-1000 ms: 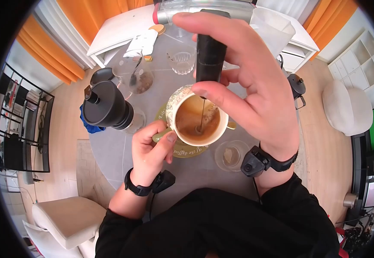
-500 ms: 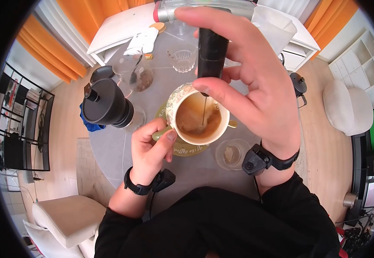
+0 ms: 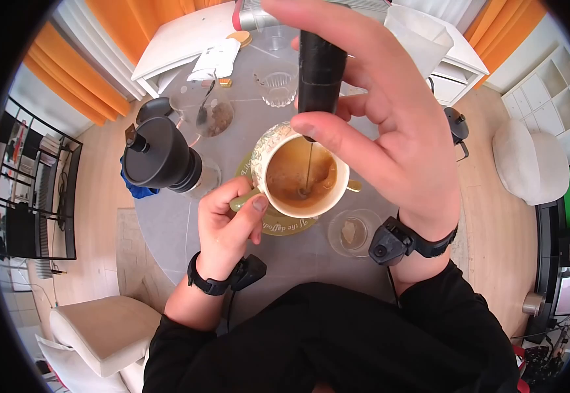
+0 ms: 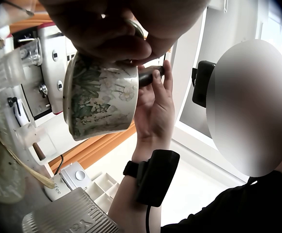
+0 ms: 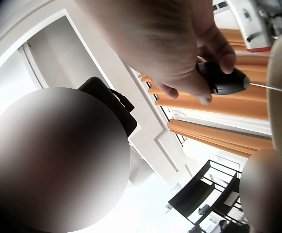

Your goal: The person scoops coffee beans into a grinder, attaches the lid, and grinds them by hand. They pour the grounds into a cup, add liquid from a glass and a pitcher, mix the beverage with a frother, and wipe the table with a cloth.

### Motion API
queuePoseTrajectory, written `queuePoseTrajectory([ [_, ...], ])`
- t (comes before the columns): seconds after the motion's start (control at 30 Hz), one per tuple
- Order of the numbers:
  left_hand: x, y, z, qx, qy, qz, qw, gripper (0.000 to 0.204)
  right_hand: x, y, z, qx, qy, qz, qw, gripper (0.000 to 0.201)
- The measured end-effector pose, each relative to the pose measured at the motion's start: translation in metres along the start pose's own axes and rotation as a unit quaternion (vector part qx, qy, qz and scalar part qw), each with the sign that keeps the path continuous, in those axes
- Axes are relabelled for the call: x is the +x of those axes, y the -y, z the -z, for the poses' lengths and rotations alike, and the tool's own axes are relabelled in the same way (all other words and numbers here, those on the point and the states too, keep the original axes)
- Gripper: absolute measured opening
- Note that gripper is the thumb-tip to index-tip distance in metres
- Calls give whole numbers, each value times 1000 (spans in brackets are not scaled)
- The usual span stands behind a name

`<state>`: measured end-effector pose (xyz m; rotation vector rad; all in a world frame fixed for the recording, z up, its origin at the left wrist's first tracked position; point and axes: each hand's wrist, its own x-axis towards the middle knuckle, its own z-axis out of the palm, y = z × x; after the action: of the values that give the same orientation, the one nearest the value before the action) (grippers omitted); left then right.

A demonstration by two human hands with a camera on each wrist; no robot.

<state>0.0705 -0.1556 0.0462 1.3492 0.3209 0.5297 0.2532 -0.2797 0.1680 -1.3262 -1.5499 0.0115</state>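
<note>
My left hand [image 3: 227, 219] pinches the green handle of a floral cup [image 3: 275, 147] between thumb and fingers. Brown, foamy liquid [image 3: 296, 171] fills part of the cup. Above it, my right hand [image 3: 396, 118] grips a black handheld frother [image 3: 321, 78] upright, its thin wire shaft reaching down into the liquid. Seen from the left wrist, the floral cup [image 4: 104, 94] is off the table, with the right hand [image 4: 154, 114] behind it. In the right wrist view the frother [image 5: 226, 79] lies between thumb and fingers. A green saucer [image 3: 288, 224] sits below the cup.
Left of the cup stands a black grinder [image 3: 160, 157]. A glass [image 3: 352, 234] is near my right wrist. Beyond the cup are a ribbed glass [image 3: 278, 89], a glass dish with a spoon [image 3: 218, 118] and a white packet [image 3: 215, 59]. A dark pot [image 3: 453, 128] stands at right.
The frother's tip has shifted slightly within the cup, and the swirl and foam on the liquid look different. Both hands keep their holds, with the right hand slightly higher in view.
</note>
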Motion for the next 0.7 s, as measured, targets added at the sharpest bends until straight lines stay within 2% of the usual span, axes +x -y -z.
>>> queuePoseTrajectory([
  [0.17,0,0,-1,-2,-7,2,1000,21,-1,-2,-2,8,13,-10,1000,64],
  [0.27,0,0,-2,-4,-3,-5,1000,21,-6,-16,-10,2,-3,17,1000,66],
  [0.37,0,0,-2,-9,-1,-7,1000,21,-6,-20,-9,-8,39,26,999,60],
  [0.43,0,0,-2,-4,-2,-4,1000,22,-7,-17,-6,-30,61,1,998,57],
  [0.67,1,0,-2,2,-6,-1,1000,23,-8,-17,-8,-32,52,12,998,50],
  [0.7,1,0,-3,1,-6,-2,1000,23,-9,-16,-8,-21,49,-7,999,48],
])
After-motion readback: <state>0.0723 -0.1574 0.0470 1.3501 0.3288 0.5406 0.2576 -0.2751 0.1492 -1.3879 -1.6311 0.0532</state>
